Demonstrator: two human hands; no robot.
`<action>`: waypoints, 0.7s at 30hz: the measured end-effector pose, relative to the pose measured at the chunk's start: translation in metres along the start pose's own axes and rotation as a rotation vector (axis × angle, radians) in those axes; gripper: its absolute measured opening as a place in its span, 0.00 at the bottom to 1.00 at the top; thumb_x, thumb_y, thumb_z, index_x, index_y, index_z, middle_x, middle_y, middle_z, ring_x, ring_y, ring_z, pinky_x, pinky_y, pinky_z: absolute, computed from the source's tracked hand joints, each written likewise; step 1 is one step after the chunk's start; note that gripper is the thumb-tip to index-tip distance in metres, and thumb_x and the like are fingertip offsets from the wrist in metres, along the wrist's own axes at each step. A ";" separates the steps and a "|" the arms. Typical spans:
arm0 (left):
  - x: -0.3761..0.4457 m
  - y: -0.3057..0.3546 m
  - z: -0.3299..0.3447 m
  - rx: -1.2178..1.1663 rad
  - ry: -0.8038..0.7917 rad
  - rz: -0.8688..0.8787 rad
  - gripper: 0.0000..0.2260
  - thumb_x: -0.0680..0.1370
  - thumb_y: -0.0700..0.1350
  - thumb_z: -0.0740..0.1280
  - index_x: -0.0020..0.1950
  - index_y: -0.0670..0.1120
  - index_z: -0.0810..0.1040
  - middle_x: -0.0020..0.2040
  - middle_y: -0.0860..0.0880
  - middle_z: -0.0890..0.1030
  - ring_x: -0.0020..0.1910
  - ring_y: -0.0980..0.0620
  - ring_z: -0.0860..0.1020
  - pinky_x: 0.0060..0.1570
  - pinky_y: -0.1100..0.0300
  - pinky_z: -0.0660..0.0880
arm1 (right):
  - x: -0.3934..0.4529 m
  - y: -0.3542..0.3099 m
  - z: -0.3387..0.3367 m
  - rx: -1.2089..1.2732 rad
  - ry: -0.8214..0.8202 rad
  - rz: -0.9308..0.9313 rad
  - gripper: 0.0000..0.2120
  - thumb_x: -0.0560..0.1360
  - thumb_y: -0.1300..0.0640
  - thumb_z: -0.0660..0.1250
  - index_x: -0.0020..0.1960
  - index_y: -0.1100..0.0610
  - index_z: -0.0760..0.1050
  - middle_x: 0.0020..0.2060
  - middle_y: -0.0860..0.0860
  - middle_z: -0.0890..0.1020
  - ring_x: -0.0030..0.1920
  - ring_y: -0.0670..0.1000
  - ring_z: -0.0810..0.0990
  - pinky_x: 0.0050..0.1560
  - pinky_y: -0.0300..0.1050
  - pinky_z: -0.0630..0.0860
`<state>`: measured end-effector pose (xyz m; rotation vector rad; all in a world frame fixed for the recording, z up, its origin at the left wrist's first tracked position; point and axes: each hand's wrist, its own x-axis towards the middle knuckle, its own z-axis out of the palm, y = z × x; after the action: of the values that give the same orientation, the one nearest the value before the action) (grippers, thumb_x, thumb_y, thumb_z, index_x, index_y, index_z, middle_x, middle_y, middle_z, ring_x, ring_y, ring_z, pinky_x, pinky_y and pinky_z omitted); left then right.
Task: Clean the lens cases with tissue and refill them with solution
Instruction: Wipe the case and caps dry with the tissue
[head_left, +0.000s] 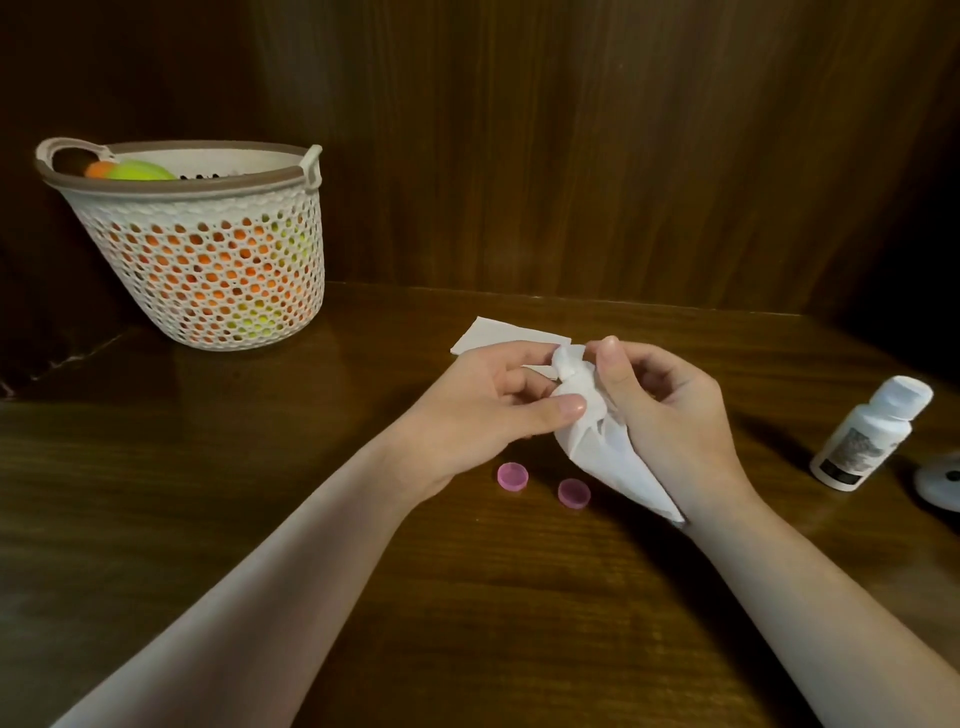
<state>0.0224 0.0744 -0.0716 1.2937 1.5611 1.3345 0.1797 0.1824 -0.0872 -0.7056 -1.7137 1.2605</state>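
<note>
Both my hands hold a white tissue above the wooden table, bunched at its top and hanging down to a point. My left hand pinches it with thumb and curled fingers. My right hand grips it from the right, thumb up. Whatever is wrapped inside the tissue is hidden. Two small pink round caps lie on the table just below the hands. A white solution bottle stands tilted-looking at the right. Another flat tissue lies behind the hands.
A white perforated basket with orange and green things inside stands at the back left. A white round object is cut off at the right edge. Dark wooden walls enclose the table behind and at the sides.
</note>
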 end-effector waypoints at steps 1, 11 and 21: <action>0.000 0.000 0.000 -0.003 0.004 0.012 0.16 0.80 0.45 0.75 0.62 0.63 0.78 0.52 0.54 0.89 0.57 0.58 0.86 0.60 0.56 0.82 | 0.000 -0.001 0.000 0.012 0.009 0.018 0.15 0.76 0.36 0.70 0.55 0.44 0.86 0.48 0.42 0.89 0.47 0.45 0.88 0.38 0.36 0.83; 0.001 0.002 -0.004 -0.087 0.259 0.090 0.22 0.80 0.41 0.74 0.72 0.57 0.76 0.48 0.57 0.86 0.54 0.63 0.84 0.43 0.72 0.79 | 0.005 -0.007 -0.011 0.066 0.065 0.079 0.20 0.67 0.29 0.75 0.47 0.44 0.88 0.46 0.43 0.89 0.45 0.46 0.89 0.35 0.39 0.82; -0.002 0.007 0.001 -0.065 0.251 0.011 0.17 0.84 0.43 0.70 0.71 0.55 0.81 0.66 0.56 0.83 0.68 0.53 0.80 0.68 0.48 0.79 | 0.007 -0.004 -0.007 0.024 -0.052 0.130 0.10 0.80 0.39 0.72 0.55 0.42 0.86 0.52 0.38 0.88 0.53 0.44 0.87 0.49 0.49 0.86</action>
<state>0.0258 0.0722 -0.0648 1.1306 1.6633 1.5903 0.1828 0.1896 -0.0807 -0.7862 -1.7148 1.3974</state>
